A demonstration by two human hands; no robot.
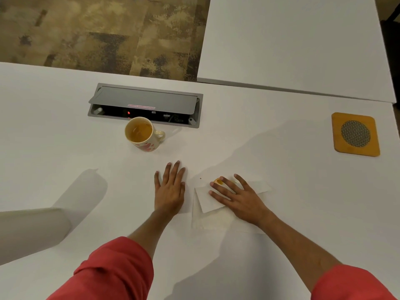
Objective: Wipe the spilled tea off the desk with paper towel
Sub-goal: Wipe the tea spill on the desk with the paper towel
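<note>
Right hand [240, 198] flat atop paper towel [207, 202].

One head-worn camera looks steeply down, close over the white desk [65, 159].

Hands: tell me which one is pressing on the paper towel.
The right hand, spread flat on the paper towel beside the spilled tea. The left hand lies on the bare desk.
</note>
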